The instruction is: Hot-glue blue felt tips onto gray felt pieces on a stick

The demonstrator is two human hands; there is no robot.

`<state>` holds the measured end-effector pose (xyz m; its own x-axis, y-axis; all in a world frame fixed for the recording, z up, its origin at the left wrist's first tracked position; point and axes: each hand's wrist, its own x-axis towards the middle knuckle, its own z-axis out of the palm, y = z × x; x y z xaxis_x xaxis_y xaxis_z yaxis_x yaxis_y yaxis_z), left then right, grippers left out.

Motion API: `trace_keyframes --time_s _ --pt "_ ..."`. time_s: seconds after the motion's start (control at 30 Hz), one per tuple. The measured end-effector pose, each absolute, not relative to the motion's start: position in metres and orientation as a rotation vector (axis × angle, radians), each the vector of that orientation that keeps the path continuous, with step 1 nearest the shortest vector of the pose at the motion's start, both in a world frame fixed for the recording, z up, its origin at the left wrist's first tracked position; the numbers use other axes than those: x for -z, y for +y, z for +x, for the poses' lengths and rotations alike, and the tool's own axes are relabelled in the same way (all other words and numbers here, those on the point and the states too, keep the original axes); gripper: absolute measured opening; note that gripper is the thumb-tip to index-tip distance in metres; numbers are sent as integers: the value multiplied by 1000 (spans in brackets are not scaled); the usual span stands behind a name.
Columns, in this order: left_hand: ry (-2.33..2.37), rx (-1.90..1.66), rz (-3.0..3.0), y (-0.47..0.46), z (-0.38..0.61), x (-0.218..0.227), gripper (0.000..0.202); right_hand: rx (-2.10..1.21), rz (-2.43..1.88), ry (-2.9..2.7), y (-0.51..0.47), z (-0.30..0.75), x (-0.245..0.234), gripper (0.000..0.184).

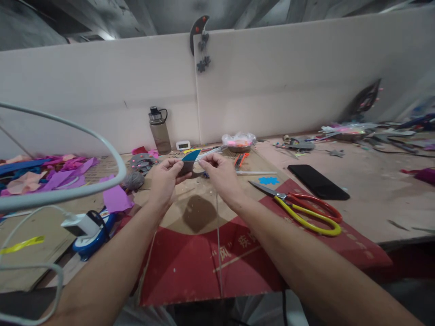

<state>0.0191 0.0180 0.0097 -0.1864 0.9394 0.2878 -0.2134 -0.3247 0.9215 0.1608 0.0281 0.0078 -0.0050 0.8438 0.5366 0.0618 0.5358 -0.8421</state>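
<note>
My left hand (166,174) is closed, with thumb and fingers pinching a small piece of felt-like sheet (191,156), teal blue on its upper face and dark below. Close against its right end, my right hand (217,170) is pinched too. A thin pale strip (211,152) shows at the right fingertips; whether they grip it or the sheet is hidden. Both hands are raised over a cardboard sheet (183,267) with a red printed area, and a dark shadow lies beneath them. A blue flower-shaped cutout (268,180) rests to the right.
Scissors (299,206) with red and yellow handles and a black phone (317,182) lie right. Behind are an orange cutter (241,160), a bowl (239,142) and a bottle (159,131). Grey yarn (133,180), purple scraps (117,199), a charger (81,225) and a pale curved tube (112,156) are left.
</note>
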Motion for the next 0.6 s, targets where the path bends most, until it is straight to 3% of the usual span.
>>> trace_keyframes --time_s 0.6 --pt "919 -1535 1116 12 23 -13 15 -735 -865 -1450 29 161 -11 20"
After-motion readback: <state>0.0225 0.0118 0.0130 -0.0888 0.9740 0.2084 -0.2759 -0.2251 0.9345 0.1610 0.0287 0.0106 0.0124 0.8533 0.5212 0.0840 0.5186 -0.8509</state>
